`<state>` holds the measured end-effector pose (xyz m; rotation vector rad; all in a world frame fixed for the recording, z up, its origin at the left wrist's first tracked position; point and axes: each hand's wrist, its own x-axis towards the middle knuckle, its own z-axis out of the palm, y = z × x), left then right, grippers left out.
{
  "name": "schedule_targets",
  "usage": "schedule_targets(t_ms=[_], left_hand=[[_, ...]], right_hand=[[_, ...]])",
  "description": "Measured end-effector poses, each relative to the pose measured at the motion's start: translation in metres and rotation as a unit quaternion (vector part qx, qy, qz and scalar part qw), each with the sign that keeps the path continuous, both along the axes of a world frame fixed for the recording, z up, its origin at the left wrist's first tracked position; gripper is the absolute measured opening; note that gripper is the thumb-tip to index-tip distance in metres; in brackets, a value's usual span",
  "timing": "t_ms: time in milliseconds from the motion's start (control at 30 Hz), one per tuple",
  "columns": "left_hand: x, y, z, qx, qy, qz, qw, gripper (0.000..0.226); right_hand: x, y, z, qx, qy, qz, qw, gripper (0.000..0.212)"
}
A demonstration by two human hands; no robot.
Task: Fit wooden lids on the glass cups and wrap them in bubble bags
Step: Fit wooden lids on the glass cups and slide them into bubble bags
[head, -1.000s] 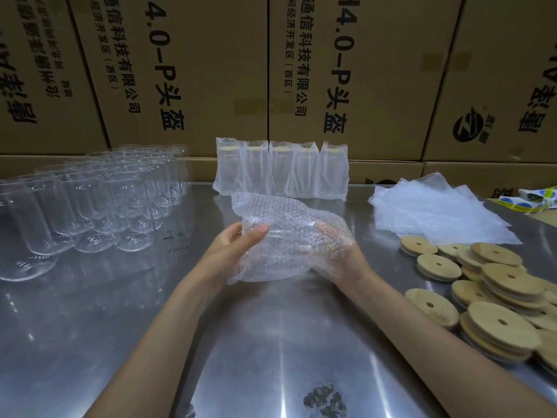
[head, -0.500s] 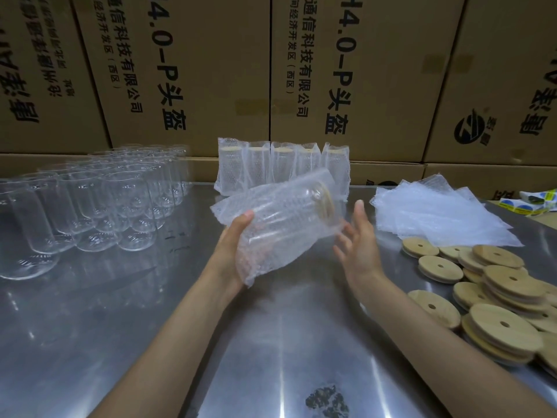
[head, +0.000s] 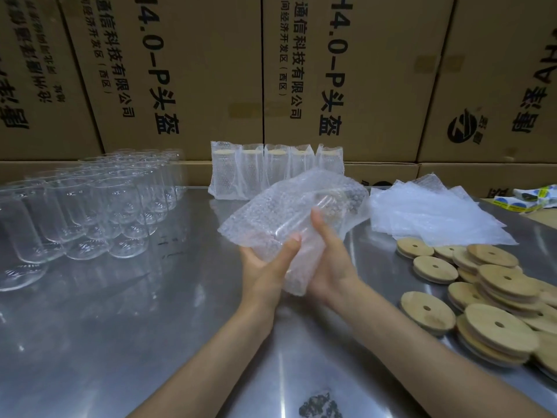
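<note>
- Both hands are up over the middle of the steel table [head: 126,342], clamped on one bubble bag [head: 289,212] with a glass cup inside it, tilted, far end up and to the right.
- Left hand [head: 265,267] cups the near end from below, thumb pressed across the wrap.
- Right hand [head: 328,260] curls round just beside it, thumb on the wrap.
- Five wrapped cups [head: 275,168] stand in a row at the far edge.
- Bare glass cups [head: 90,203] crowd the left; flat bubble bags [head: 434,212] and wooden lids [head: 494,294] lie right.
</note>
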<state>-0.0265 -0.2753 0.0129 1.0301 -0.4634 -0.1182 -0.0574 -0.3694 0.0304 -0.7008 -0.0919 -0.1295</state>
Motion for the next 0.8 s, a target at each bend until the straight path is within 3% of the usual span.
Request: schedule_targets(t_ms=[200, 333, 433, 500, 700, 800], left_hand=[[-0.005, -0.007, -0.006, 0.035, -0.04, -0.087, 0.995, 0.062], [0.004, 0.002, -0.006, 0.094, -0.051, -0.209, 0.972, 0.065], [0.011, 0.012, -0.003, 0.166, -0.076, -0.247, 0.952, 0.064], [0.012, 0.017, 0.002, 0.192, -0.104, -0.243, 0.945, 0.065], [0.012, 0.029, 0.019, 0.188, -0.162, -0.198, 0.948, 0.059], [0.013, 0.032, 0.026, 0.192, -0.18, -0.171, 0.95, 0.059]], right_hand=[[-0.003, -0.029, 0.012, -0.024, -0.024, -0.138, 0.99, 0.059], [-0.007, -0.033, 0.015, -0.171, -0.024, -0.269, 0.948, 0.065], [-0.01, -0.031, 0.016, -0.299, -0.047, -0.333, 0.893, 0.053], [-0.011, -0.028, 0.016, -0.348, -0.072, -0.324, 0.877, 0.047], [-0.015, -0.013, 0.02, -0.476, -0.114, -0.226, 0.843, 0.058], [-0.018, -0.01, 0.025, -0.495, -0.117, -0.202, 0.837, 0.058]])
